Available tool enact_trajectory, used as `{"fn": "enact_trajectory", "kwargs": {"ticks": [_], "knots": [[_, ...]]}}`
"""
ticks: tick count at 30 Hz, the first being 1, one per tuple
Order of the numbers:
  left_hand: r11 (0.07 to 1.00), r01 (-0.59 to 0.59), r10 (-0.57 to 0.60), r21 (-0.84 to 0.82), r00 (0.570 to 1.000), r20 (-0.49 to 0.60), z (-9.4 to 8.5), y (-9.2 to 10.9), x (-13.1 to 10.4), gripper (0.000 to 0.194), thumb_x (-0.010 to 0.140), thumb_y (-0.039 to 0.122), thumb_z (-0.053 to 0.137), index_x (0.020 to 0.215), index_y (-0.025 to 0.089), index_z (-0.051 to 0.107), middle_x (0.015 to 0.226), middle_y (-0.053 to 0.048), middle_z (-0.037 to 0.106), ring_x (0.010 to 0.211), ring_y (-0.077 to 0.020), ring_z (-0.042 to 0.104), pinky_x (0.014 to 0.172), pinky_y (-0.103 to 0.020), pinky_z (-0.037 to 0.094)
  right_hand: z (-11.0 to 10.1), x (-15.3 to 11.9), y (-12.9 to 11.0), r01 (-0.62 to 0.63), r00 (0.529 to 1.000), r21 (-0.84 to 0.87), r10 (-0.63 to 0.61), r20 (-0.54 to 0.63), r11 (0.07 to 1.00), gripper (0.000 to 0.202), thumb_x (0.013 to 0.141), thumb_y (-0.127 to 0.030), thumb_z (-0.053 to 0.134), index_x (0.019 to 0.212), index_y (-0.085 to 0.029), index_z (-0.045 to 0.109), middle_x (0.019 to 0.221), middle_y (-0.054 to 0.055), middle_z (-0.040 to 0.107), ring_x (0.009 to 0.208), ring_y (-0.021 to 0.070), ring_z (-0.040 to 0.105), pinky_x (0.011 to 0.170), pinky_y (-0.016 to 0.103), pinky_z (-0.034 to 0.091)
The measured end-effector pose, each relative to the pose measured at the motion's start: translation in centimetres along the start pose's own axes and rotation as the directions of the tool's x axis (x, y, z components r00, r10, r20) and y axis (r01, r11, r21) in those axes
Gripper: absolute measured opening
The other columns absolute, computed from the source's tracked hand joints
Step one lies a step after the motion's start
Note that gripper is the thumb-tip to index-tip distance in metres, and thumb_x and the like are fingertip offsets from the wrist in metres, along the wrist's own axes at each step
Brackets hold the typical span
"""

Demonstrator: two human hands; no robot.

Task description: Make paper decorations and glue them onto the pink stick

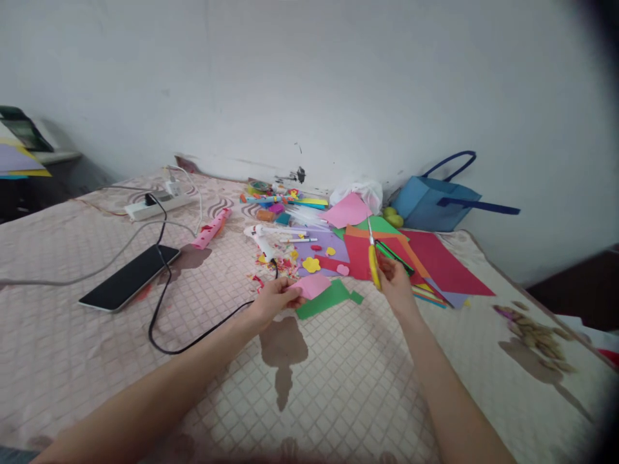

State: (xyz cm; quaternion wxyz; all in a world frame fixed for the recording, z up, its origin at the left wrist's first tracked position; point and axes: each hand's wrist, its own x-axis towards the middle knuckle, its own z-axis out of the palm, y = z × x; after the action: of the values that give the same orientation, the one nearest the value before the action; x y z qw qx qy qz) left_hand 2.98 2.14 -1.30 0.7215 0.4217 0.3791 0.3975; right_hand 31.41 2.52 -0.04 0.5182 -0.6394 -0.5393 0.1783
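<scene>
My left hand (278,298) pinches a small piece of pink paper (313,285) by its left edge, above the patterned tablecloth. Under and behind that paper lies a green paper piece (326,300), with a small green scrap (356,297) beside it. My right hand (394,278) grips a pair of scissors (373,258) by the yellow handles, blades pointing away from me. Beyond the blade tips rests a larger pink sheet (349,210). Yellow flower cutout (311,264) and pink cutout (342,270) lie between my hands, on and near purple paper (314,245).
A white glue gun (261,241) with a black cord sits among paper scraps. To the left are a black tablet (130,278), a power strip (157,206) and a pink decorated strip (211,229). Red sheets (440,261) and a blue bag (432,201) stand right.
</scene>
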Motion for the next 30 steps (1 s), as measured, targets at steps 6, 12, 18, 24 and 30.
{"fn": "enact_trajectory", "kwargs": {"ticks": [6,12,18,24,30], "knots": [[0.999,0.028,-0.028,-0.044,1.0,-0.007,0.0,0.0,0.0,0.02,0.07,0.021,0.072,0.079,0.011,0.057,0.062,-0.001,0.064,0.052,-0.0063,0.059,0.052,-0.015,0.048,0.6,-3.7,-4.0,-0.112,0.972,0.229,0.059,0.227,0.967,0.038,0.075,-0.055,0.054,0.09,-0.021,0.054,0.056,-0.004,0.045,0.049,0.0116,0.045,0.047,0.024,0.039],[0.993,0.067,-0.068,-0.1,0.998,-0.009,0.1,0.1,-0.1,0.019,0.071,0.02,0.071,0.077,0.012,0.055,0.059,-0.002,0.064,0.049,-0.0069,0.059,0.049,-0.015,0.048,-1.1,-9.5,-5.3,-0.259,0.777,0.268,0.035,0.629,0.928,0.042,0.081,-0.057,0.049,0.104,-0.022,0.052,0.08,0.001,0.049,0.064,0.0124,0.046,0.057,0.026,0.041],[0.973,0.118,-0.109,-0.199,0.993,0.054,0.6,0.7,-0.7,0.014,0.077,0.017,0.066,0.073,0.013,0.053,0.063,-0.004,0.066,0.053,-0.0075,0.062,0.053,-0.015,0.05,-3.1,-12.8,-6.9,-0.319,0.543,0.015,0.17,0.822,0.948,0.049,0.084,-0.062,0.034,0.103,-0.019,0.049,0.073,-0.001,0.041,0.057,0.0106,0.038,0.054,0.025,0.039],[0.924,0.102,-0.08,-0.37,0.994,0.075,0.9,1.1,-1.0,0.008,0.077,0.011,0.063,0.074,0.011,0.056,0.072,-0.006,0.069,0.065,-0.0114,0.067,0.062,-0.018,0.054,-3.5,-13.2,-7.2,-0.382,0.466,-0.077,0.264,0.845,0.921,0.047,0.085,-0.062,0.033,0.099,-0.019,0.049,0.071,-0.002,0.04,0.053,0.0089,0.036,0.051,0.024,0.037],[0.904,0.055,-0.025,-0.424,0.997,0.074,1.3,0.9,-1.2,0.005,0.079,0.013,0.062,0.081,0.009,0.059,0.078,-0.008,0.07,0.073,-0.0142,0.068,0.071,-0.022,0.056,-3.5,-13.2,-8.1,-0.39,0.436,-0.117,0.295,0.85,0.913,0.043,0.083,-0.06,0.041,0.096,-0.02,0.051,0.07,-0.003,0.038,0.056,0.0089,0.036,0.052,0.023,0.035]]}}
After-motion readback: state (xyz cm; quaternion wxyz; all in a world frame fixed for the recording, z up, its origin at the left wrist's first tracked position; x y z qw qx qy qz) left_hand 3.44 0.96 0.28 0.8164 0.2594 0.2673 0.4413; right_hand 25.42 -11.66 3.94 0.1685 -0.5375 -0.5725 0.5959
